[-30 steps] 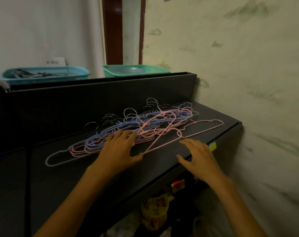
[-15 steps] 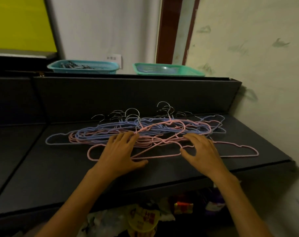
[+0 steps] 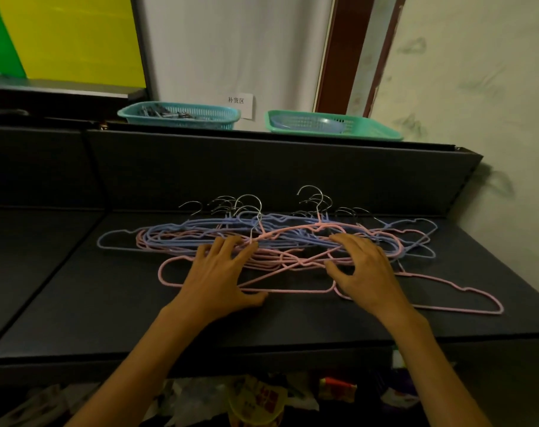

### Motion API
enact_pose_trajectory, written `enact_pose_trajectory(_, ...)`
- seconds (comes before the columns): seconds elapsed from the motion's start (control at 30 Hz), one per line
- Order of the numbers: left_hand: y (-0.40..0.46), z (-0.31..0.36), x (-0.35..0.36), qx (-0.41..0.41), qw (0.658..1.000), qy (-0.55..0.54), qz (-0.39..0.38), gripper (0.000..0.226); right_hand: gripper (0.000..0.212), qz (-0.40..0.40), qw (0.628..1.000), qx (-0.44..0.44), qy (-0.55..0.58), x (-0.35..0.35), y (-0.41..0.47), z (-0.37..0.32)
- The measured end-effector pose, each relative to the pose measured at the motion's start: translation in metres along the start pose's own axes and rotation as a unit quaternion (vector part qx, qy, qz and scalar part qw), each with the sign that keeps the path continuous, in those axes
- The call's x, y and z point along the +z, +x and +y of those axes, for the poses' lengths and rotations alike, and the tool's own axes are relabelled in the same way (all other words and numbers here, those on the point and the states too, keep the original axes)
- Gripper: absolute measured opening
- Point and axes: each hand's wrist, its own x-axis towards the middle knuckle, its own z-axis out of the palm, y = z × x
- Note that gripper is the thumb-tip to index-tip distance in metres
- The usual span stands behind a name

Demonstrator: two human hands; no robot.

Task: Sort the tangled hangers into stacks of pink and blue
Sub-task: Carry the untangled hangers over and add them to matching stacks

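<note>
Pink and blue wire hangers (image 3: 271, 241) sit in one tangled pile on the dark shelf top (image 3: 77, 297), long axis running left to right, metal hooks pointing to the far side toward the back panel. Left hand (image 3: 219, 272) rests on the near left-middle of the pile, fingers spread flat over the wires. Right hand (image 3: 363, 266) is on the right part, fingers spread and slightly bent, tips on the wires. One loose pink hanger (image 3: 465, 298) pokes out near-right of the right hand. Two teal baskets (image 3: 182, 117) sit up on the far ledge.
</note>
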Motion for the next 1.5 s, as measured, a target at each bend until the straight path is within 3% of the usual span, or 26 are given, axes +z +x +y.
enact_pose_trajectory(0.23, -0.009, -0.026, -0.007, -0.012, 0.999, -0.014, 0.038, 0.091, 0.059, -0.004, 0.999, -0.035, 0.001, 0.012, 0.015, -0.012)
enact_pose_trajectory(0.47, -0.037, -0.065, -0.01, -0.056, 0.996, -0.037, 0.057, 0.1, 0.069, -0.075, 0.99, -0.114, -0.022, 0.031, 0.03, -0.044)
enact_pose_trajectory(0.77, -0.061, -0.11, -0.013, -0.102, 0.99, -0.058, 0.079, 0.104, 0.09, -0.163, 0.973, -0.144, -0.072, 0.042, 0.041, -0.059)
enact_pose_trajectory(0.9, -0.063, -0.119, -0.013, -0.116, 0.988, -0.033, 0.092, 0.104, 0.092, -0.139, 0.972, -0.16, -0.098, 0.045, 0.042, -0.062)
enact_pose_trajectory(1.2, -0.08, -0.114, -0.02, -0.139, 0.983, 0.011, 0.12, 0.099, 0.092, -0.119, 0.985, -0.126, -0.03, 0.044, 0.042, -0.069)
enact_pose_trajectory(1.5, -0.123, -0.125, -0.033, -0.186, 0.97, 0.028, 0.152, 0.098, 0.092, -0.097, 0.985, -0.144, -0.015, 0.049, 0.034, -0.084)
